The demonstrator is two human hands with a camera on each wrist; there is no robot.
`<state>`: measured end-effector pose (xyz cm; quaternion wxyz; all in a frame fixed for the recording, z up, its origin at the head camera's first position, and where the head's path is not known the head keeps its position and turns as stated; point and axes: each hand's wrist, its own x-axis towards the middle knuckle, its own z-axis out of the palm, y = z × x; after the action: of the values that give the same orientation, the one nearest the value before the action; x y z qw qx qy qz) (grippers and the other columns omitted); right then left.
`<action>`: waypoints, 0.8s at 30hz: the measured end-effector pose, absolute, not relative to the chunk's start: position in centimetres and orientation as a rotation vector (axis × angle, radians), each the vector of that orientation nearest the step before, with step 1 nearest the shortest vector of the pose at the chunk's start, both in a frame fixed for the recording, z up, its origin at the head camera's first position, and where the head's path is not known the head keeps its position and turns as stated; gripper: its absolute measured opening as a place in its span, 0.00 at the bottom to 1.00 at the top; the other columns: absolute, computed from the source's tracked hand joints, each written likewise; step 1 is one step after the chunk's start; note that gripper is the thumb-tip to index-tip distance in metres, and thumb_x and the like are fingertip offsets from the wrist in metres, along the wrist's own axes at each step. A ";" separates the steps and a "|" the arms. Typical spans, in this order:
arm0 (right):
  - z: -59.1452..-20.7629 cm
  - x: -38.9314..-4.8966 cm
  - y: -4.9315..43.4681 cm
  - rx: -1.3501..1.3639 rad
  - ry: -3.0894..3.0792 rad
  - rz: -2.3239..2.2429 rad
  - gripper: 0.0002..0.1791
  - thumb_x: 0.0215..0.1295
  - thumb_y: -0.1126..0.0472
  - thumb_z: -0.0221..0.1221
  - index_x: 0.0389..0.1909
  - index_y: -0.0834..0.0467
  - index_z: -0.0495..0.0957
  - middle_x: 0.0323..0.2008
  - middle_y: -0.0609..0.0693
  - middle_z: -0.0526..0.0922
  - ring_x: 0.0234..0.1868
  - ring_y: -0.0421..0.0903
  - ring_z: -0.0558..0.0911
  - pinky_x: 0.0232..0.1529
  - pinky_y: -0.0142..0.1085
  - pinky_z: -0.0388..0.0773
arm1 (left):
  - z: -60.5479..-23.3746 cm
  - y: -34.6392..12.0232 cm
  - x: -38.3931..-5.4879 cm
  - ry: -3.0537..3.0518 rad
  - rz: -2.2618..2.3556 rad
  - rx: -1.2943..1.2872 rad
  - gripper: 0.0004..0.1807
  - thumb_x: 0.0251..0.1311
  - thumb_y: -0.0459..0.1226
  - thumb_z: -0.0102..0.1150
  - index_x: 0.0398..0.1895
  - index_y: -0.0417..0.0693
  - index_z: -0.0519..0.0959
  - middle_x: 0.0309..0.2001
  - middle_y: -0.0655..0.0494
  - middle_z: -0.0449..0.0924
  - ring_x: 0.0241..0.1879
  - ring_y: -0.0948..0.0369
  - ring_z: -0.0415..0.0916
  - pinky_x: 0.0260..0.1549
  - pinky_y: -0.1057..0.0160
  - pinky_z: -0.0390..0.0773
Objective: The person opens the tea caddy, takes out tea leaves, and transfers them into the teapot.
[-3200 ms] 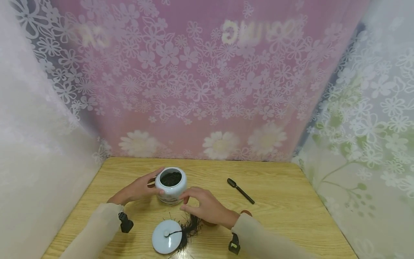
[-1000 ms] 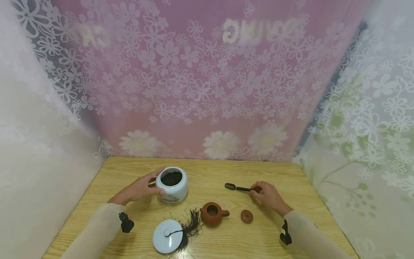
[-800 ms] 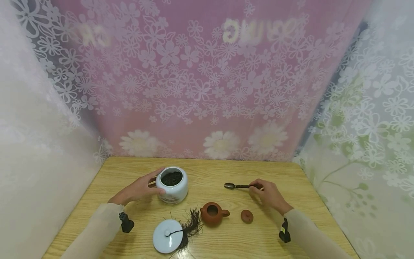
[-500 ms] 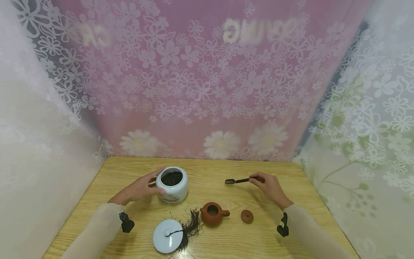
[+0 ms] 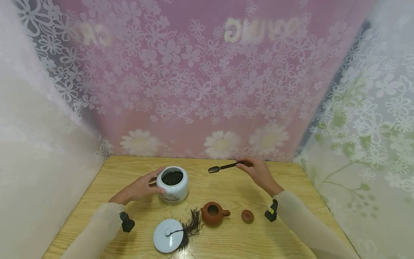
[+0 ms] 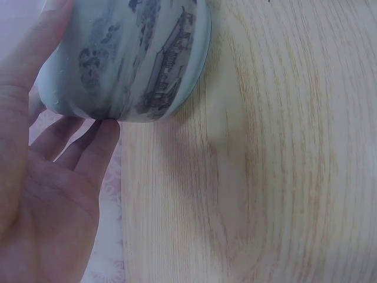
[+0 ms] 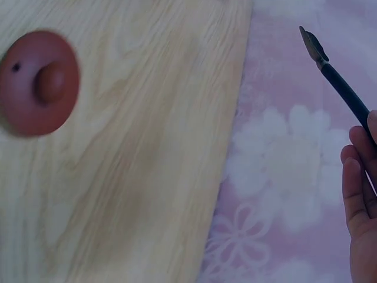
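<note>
My left hand [image 5: 142, 187] grips the side of a white porcelain jar [image 5: 176, 194], thumb on the near side and fingers round the far side. Dark tea leaves [image 5: 172, 178] fill much of the jar. In the left wrist view the jar [image 6: 126, 56] shows a painted landscape with a building. Between thumb and fingers, my right hand [image 5: 258, 174] pinches the handle end of a dark tea scoop [image 5: 226, 166], raised off the table with its bowl pointing left. The right wrist view shows the scoop [image 7: 341, 88] and part of the hand [image 7: 365, 200].
A small brown clay teapot [image 5: 212, 214] stands uncovered near the front, its round lid [image 5: 247, 216] to the right. The jar's white lid [image 5: 168, 236] lies at front left beside a dark stringy tassel [image 5: 192, 226]. Flowered cloth [image 5: 207, 90] hangs behind the wooden table [image 5: 275, 230].
My right hand left the jar's side and picked up the scoop from the table. It has since lifted the scoop and moved left. The left hand and jar stay put.
</note>
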<state>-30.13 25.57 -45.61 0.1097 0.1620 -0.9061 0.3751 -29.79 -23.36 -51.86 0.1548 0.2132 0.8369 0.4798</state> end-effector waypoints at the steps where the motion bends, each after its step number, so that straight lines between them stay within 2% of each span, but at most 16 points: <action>1: -45.2 -30.1 25.0 0.499 -2.653 1.105 0.15 0.76 0.51 0.69 0.58 0.50 0.90 0.46 0.48 0.93 0.48 0.51 0.91 0.51 0.55 0.89 | -51.8 -23.4 -29.8 2.399 1.372 0.618 0.58 0.69 0.49 0.75 0.92 0.59 0.46 0.90 0.41 0.43 0.85 0.33 0.51 0.78 0.37 0.70; 10: -42.9 -30.4 20.1 0.694 -2.588 1.090 0.11 0.76 0.56 0.69 0.55 0.49 0.90 0.44 0.46 0.92 0.46 0.47 0.90 0.50 0.51 0.89 | -51.4 -23.3 -29.5 2.400 1.372 0.612 0.58 0.68 0.49 0.76 0.92 0.60 0.47 0.90 0.41 0.44 0.85 0.33 0.52 0.77 0.36 0.71; 17: -42.4 -31.0 16.7 0.799 -2.545 1.026 0.10 0.75 0.58 0.70 0.53 0.50 0.91 0.44 0.45 0.93 0.42 0.42 0.90 0.45 0.42 0.90 | -51.5 -23.3 -29.5 2.393 1.370 0.612 0.58 0.69 0.49 0.75 0.92 0.60 0.46 0.90 0.42 0.43 0.85 0.33 0.52 0.78 0.35 0.69; 24: -42.5 -31.3 13.8 0.860 -2.587 1.006 0.10 0.76 0.57 0.70 0.54 0.49 0.91 0.46 0.45 0.93 0.42 0.41 0.90 0.44 0.40 0.89 | -51.5 -23.4 -29.4 2.395 1.361 0.594 0.58 0.69 0.51 0.75 0.92 0.62 0.46 0.90 0.42 0.44 0.85 0.34 0.52 0.78 0.36 0.69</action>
<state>-31.34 13.84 -42.54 0.1177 0.2939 -0.8840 0.3439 -29.43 -23.38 -51.53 0.1609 0.2081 0.8388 0.4767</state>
